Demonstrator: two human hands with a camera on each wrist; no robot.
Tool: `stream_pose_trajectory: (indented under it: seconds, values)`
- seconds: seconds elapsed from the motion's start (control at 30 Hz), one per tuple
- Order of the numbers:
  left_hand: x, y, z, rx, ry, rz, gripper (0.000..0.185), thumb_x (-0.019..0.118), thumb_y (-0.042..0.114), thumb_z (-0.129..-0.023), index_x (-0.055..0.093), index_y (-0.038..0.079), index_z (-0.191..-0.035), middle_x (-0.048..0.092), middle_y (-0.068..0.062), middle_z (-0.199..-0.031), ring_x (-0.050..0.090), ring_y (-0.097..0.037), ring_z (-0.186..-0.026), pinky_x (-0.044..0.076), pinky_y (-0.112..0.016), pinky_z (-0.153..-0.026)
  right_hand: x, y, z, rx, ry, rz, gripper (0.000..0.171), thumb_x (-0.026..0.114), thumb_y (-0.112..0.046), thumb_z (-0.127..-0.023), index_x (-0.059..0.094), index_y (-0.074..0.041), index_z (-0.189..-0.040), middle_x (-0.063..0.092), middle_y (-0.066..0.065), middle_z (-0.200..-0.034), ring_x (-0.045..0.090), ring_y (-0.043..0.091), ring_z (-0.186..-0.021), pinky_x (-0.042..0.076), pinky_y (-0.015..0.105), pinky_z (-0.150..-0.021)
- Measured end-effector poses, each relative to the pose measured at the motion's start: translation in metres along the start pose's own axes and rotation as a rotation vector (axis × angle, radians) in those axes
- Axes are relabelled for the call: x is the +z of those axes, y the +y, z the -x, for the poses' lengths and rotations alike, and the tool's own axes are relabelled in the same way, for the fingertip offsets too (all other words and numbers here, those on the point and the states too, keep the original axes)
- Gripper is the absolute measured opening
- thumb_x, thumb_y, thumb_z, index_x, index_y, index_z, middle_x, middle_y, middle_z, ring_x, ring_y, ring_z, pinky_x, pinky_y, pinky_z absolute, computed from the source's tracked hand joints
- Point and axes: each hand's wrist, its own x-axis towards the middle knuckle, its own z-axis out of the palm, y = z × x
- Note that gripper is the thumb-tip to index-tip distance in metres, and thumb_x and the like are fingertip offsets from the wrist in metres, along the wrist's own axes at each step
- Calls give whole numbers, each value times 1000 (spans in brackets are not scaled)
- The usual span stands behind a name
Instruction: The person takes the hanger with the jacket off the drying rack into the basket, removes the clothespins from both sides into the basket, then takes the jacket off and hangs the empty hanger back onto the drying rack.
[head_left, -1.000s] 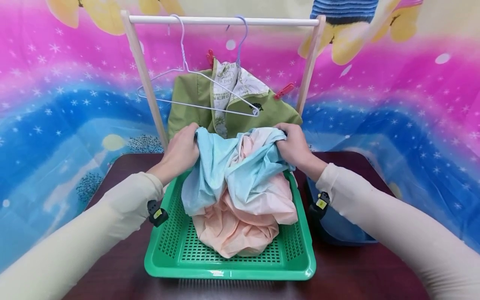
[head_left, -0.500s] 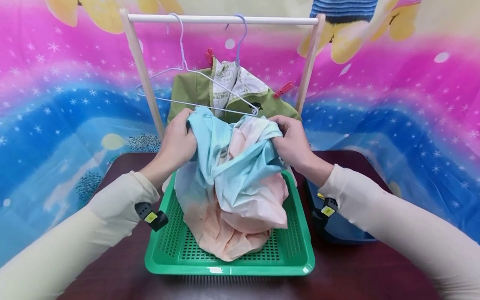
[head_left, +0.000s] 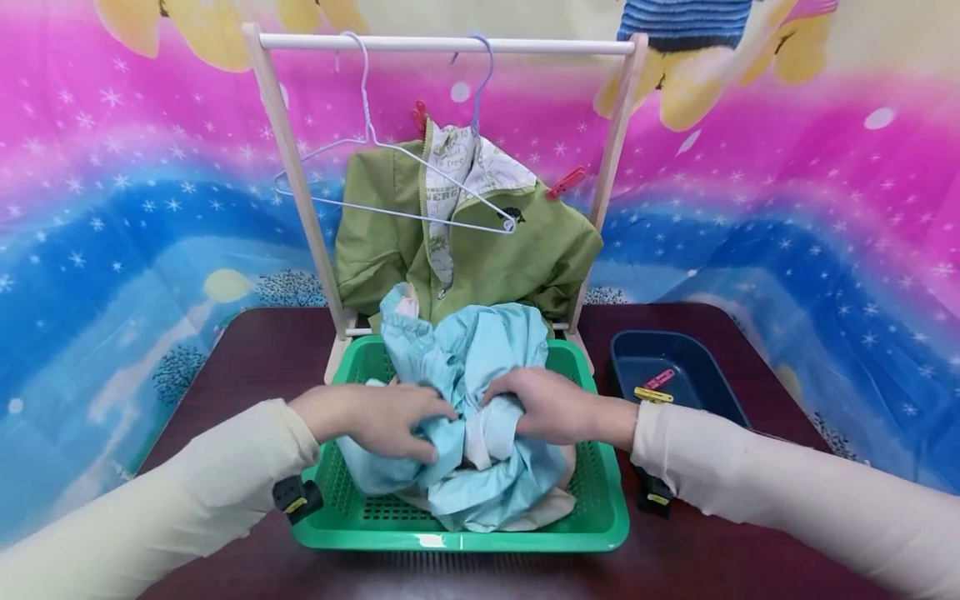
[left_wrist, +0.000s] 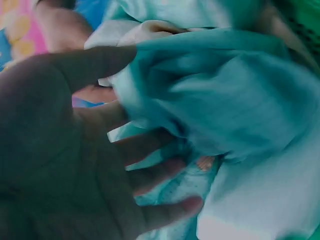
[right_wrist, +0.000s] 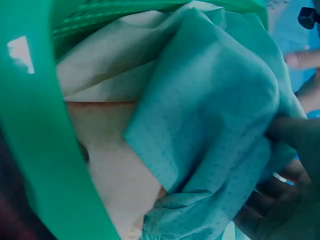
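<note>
A crumpled garment [head_left: 506, 333], light blue with pale peach parts, lies heaped in the green perforated basket [head_left: 461, 542]. My left hand [head_left: 386, 417] is over its near left part; in the left wrist view the fingers are spread and fairly straight, and the thumb touches a blue fold [left_wrist: 225, 100]. On the other side, my right hand [head_left: 555, 406] grips a bunched part of the garment between thumb and curled fingers. The right wrist view shows blue cloth [right_wrist: 215, 100] hanging beside that hand, with some fingertips hidden.
Behind the basket stands a wooden rack [head_left: 450, 45]. A bare white hanger [head_left: 397, 214] and a green jacket [head_left: 510, 258] with red clothespins [head_left: 567, 182] hang from it. A dark blue tray [head_left: 693, 358] at right holds a yellow clothespin [head_left: 652, 395] and a red one.
Both hands have come down and nearer with the garment, from near the jacket to over the basket. More blue cloth now lies on top, and the left hand's fingers have spread.
</note>
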Motion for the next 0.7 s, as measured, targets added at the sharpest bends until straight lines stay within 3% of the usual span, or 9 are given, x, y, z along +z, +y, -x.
stream_pose_trajectory:
  seconds: [0.07, 0.13, 0.3, 0.43, 0.57, 0.63, 0.7]
  values:
    - [9, -1, -3, -87, -146, -29, 61, 64, 38, -98, 45, 18, -152, 48, -7, -154, 42, -26, -146, 34, -47, -120, 10, 2, -1, 11, -100, 27, 40, 69, 2, -87, 70, -11, -125, 70, 4, -127, 65, 23, -120, 54, 37, -97]
    - [17, -3, -8, -162, -216, -34, 66, 65, 44, -97, 41, 23, -155, 43, -3, -159, 38, -24, -150, 33, -45, -121, 18, 3, -4, 10, -168, 45, 44, 69, 3, -86, 68, -11, -128, 69, 4, -130, 63, 22, -122, 53, 38, -100]
    - [32, -9, -19, -253, -267, -33, 71, 64, 53, -95, 39, 28, -156, 40, 4, -162, 35, -19, -151, 32, -41, -122, 27, 2, -9, 9, -318, 97, 53, 67, 0, -88, 60, -12, -139, 63, 4, -140, 59, 19, -129, 51, 32, -103]
    - [29, -11, -19, -216, -239, -7, 66, 63, 52, -96, 44, 25, -153, 43, 3, -159, 37, -19, -150, 33, -41, -121, 17, 2, -9, 26, -451, 55, 61, 65, -8, -93, 47, -14, -151, 51, 2, -154, 50, 16, -139, 45, 32, -110]
    - [12, -16, -12, -100, -134, 86, 42, 62, 43, -99, 59, 18, -132, 62, -2, -138, 58, -21, -128, 48, -41, -105, -10, 4, -9, -6, -521, -44, 63, 64, -17, -95, 41, -17, -154, 47, 1, -155, 48, 16, -140, 43, 36, -113]
    - [-1, -23, -6, -51, -35, 152, 29, 61, 37, -101, 61, 16, -120, 67, -4, -122, 65, -21, -109, 53, -38, -90, -23, 7, -11, -43, -455, -111, 54, 63, -20, -97, 48, -14, -149, 57, 3, -145, 56, 17, -131, 47, 36, -108]
    - [-16, -31, -1, -15, 86, 221, 25, 58, 30, -103, 61, 10, -117, 70, -9, -111, 68, -21, -96, 55, -37, -80, -34, 13, -15, -83, -308, -172, 39, 61, -19, -99, 60, -8, -136, 68, 6, -128, 64, 18, -117, 53, 35, -100]
